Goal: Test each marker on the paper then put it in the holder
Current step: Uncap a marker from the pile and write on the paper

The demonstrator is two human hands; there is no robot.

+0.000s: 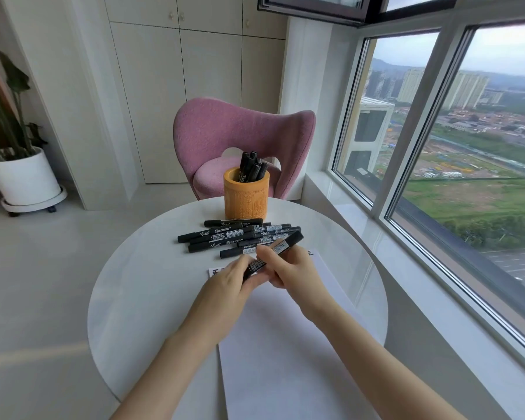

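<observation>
The person's forearms (191, 353) come in from 6 o'clock and both hands meet over the far end of the paper (279, 344): the left hand (234, 277) curls its fingers round the lower end of one black marker (281, 247) while the right hand (288, 268) pinches its middle, likely working the cap. Beyond them, toward 12 o'clock, a heap of loose markers (225, 234) lies on the bench (140, 292), and behind it the orange holder (246, 195) already carries several. Black strokes mark the paper's far edge, so the task looks well begun, with the larger share untested.
</observation>
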